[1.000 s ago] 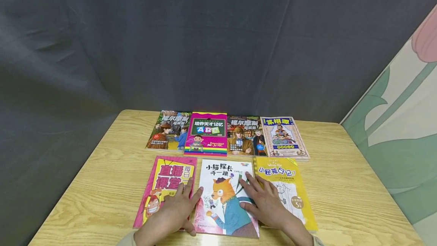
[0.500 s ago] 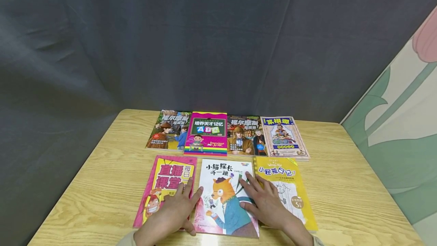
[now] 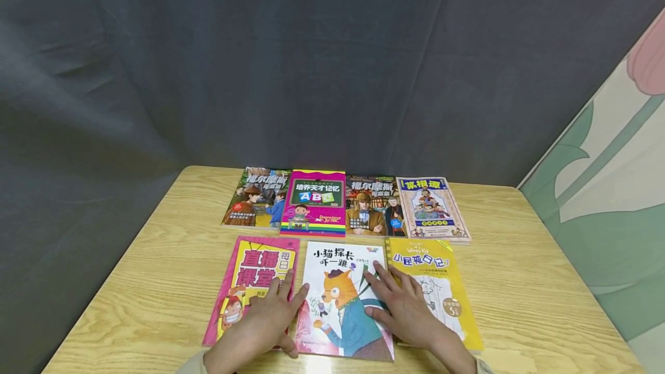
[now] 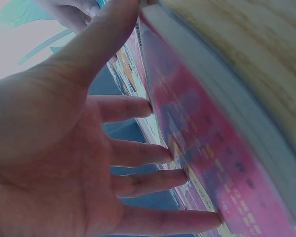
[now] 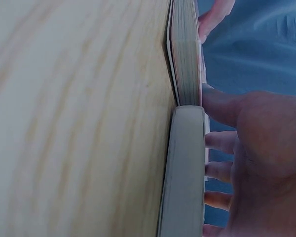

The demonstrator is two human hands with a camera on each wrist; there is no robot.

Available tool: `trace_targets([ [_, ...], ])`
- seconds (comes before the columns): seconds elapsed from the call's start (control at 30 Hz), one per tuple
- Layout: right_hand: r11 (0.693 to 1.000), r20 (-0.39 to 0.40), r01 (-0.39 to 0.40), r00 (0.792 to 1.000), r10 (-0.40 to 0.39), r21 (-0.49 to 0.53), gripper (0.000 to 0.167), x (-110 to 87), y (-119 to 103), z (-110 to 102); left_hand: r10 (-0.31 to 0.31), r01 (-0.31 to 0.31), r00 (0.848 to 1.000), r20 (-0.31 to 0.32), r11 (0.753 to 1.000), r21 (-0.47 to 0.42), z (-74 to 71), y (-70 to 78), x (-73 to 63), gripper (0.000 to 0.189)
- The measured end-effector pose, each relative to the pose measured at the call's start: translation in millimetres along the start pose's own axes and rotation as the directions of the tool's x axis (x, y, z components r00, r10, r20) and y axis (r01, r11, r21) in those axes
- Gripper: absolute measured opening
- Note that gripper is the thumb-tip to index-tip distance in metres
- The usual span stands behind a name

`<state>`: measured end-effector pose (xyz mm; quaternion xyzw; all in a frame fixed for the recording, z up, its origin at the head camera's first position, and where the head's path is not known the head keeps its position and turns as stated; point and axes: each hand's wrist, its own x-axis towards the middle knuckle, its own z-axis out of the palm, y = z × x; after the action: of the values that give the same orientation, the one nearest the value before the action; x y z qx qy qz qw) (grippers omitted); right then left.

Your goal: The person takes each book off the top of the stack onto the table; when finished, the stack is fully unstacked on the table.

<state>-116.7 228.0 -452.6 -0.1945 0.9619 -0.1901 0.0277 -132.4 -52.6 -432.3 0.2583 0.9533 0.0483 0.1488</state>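
Three books lie side by side in the front row. My left hand [image 3: 266, 317] rests with spread fingers on the pink book [image 3: 260, 261]; in the left wrist view its fingertips touch that pink cover [image 4: 202, 143]. Between my hands lies the white book with an orange cat [image 3: 345, 310] on its cover. My right hand [image 3: 407, 311] lies across the seam between the cat book and the yellow book [image 3: 459, 290]. In the right wrist view, its thumb meets one book and its straight fingers touch the cover of the neighbouring book [image 5: 183, 168]. Neither hand grips anything.
Behind, a second row holds a Sherlock-style comic book [image 3: 254, 204], a magenta ABC book [image 3: 317, 227], another detective book [image 3: 370, 209] and a pale book [image 3: 431, 204]. The wooden table [image 3: 135, 281] reaches back to a dark curtain [image 3: 312, 62]. A floral-patterned surface [image 3: 613, 189] stands at the right.
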Motion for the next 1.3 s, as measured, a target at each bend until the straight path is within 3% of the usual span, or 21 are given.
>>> trace_targets([
  [0.57, 1.000, -0.003, 0.002, 1.000, -0.002, -0.016, 0.060, 0.3, 0.7, -0.2, 0.025, -0.025, 1.000, -0.013, 1.000, -0.016, -0.8, -0.7, -0.9, 0.115],
  [1.3, 1.000, 0.005, -0.005, 1.000, 0.005, -0.005, 0.060, -1.1, -0.6, -1.5, 0.012, -0.011, 1.000, 0.006, 0.999, -0.034, -1.1, 0.0, -0.4, 0.115],
])
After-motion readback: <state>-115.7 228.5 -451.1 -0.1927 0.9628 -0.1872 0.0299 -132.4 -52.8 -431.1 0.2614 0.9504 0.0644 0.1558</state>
